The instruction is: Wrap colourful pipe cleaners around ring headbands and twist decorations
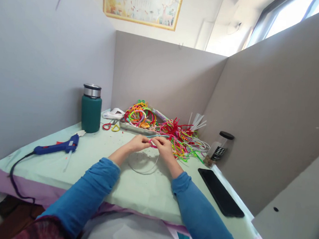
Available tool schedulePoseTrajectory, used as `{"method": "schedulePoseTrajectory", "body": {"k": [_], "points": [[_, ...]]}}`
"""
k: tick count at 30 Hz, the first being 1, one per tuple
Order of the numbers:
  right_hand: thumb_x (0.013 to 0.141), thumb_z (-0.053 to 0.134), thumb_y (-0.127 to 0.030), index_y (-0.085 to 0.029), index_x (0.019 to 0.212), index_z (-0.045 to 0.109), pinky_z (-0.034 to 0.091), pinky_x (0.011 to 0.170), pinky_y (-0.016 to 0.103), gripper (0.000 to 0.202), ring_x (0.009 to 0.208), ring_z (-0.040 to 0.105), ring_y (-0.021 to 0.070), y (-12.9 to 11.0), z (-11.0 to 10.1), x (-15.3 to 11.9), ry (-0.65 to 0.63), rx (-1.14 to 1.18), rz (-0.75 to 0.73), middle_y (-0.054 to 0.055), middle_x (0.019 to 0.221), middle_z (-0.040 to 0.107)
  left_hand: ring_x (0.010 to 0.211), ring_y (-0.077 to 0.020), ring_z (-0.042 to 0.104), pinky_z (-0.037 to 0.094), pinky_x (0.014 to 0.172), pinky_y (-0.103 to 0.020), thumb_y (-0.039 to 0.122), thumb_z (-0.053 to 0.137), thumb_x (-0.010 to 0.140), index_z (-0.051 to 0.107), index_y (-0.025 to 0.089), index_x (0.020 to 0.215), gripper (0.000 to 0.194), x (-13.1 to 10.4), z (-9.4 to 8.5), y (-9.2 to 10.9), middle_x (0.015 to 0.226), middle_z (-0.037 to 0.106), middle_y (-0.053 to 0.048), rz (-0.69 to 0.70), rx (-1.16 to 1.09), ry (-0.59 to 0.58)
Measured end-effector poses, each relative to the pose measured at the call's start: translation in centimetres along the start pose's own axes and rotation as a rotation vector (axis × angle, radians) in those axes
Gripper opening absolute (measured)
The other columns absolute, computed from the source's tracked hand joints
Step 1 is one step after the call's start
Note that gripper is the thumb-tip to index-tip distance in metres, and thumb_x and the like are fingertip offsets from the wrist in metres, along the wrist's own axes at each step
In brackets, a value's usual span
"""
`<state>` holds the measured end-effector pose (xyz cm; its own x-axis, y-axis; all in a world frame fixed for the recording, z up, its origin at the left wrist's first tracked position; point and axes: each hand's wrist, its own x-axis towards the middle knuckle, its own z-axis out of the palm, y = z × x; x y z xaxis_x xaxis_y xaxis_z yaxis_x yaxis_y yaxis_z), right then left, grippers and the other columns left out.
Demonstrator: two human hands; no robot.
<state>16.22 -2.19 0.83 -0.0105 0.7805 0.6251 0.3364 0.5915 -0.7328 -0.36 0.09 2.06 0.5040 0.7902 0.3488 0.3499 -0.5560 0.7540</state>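
Both hands meet above the middle of the table. My left hand [139, 143] has its fingers pinched on a short pink pipe cleaner [153, 145]. Close against it, my right hand [163, 147] pinches the same pink piece from the other side. Below the hands hangs or lies a thin pale hoop [145, 173], its upper part running up behind the fingers. Whether the pink piece is wound onto the hoop is hidden by the fingers.
A tray [136, 129] of colourful pipe-cleaner rings and a heap of loose pipe cleaners [179, 136] lie behind the hands. Left are a green bottle [90, 114], red-handled scissors [107, 126] and a corded blue glue gun [58, 147]. Right are a clear jar [219, 149] and a black phone [220, 193].
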Motion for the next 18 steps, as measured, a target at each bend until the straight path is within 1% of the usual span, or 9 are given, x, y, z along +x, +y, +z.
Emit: {"method": "schedulePoseTrajectory", "body": {"k": [3,6,9,12,14,16,18], "points": [[0.073,0.061,-0.038,-0.019,0.073,0.071,0.045,0.07,0.03,0.021,0.076,0.06,0.0201,0.27,-0.17,0.18,0.023,0.049,0.082,0.006,0.079,0.069,0.051,-0.0091,0.035,0.025,0.05,-0.023,0.039,0.06,0.068,0.065,0.013,0.059,0.028,-0.05,-0.09,0.11,0.05,0.045,0.003,-0.024,-0.013,0.01],[0.071,0.062,-0.041,-0.019,0.07,0.069,0.043,0.063,0.028,0.023,0.069,0.056,0.0179,0.38,-0.36,0.22,0.034,0.101,0.167,0.004,0.073,0.066,0.052,-0.0094,0.037,0.025,0.051,-0.024,0.041,0.062,0.067,0.067,0.013,0.064,0.029,-0.16,-0.22,0.46,0.052,0.049,0.002,-0.045,-0.05,0.017],[0.068,0.064,-0.043,-0.018,0.067,0.068,0.035,0.053,0.026,0.026,0.058,0.047,0.014,0.42,-0.49,0.18,0.013,0.142,0.258,0.002,0.064,0.06,0.052,-0.0096,0.038,0.026,0.052,-0.024,0.044,0.064,0.066,0.069,0.012,0.069,0.033,-0.27,-0.33,0.84,0.053,0.051,0.002,-0.068,-0.099,0.014],[0.065,0.065,-0.044,-0.017,0.066,0.067,0.025,0.047,0.025,0.027,0.051,0.037,0.0108,0.52,-0.55,0.13,-0.018,0.185,0.335,-0.001,0.057,0.051,0.054,-0.0096,0.041,0.028,0.053,-0.024,0.046,0.067,0.065,0.067,0.011,0.071,0.035,-0.29,-0.34,0.91,0.056,0.053,0.001,-0.08,-0.167,0.048],[0.064,0.065,-0.043,-0.017,0.064,0.065,0.02,0.045,0.025,0.026,0.048,0.033,0.0094,0.58,-0.59,0.1,-0.03,0.217,0.387,-0.002,0.054,0.046,0.054,-0.0091,0.042,0.029,0.052,-0.023,0.043,0.069,0.065,0.066,0.011,0.08,0.036,-0.26,-0.33,0.8,0.059,0.054,0.002,-0.072,-0.222,0.086],[0.063,0.067,-0.041,-0.017,0.061,0.063,0.018,0.043,0.024,0.025,0.046,0.031,0.0083,0.57,-0.63,0.05,-0.05,0.241,0.426,-0.003,0.053,0.043,0.053,-0.0081,0.041,0.028,0.05,-0.021,0.04,0.071,0.064,0.064,0.012,0.091,0.04,-0.25,-0.36,0.74,0.059,0.053,0.003,-0.044,-0.266,0.116],[0.063,0.067,-0.038,-0.016,0.062,0.063,0.016,0.042,0.024,0.023,0.044,0.03,0.0072,0.45,-0.69,-0.02,-0.103,0.262,0.467,-0.004,0.052,0.043,0.051,-0.0072,0.039,0.027,0.049,-0.021,0.039,0.072,0.064,0.063,0.013,0.095,0.042,-0.27,-0.4,0.79,0.057,0.051,0.005,-0.02,-0.3,0.124]]}}
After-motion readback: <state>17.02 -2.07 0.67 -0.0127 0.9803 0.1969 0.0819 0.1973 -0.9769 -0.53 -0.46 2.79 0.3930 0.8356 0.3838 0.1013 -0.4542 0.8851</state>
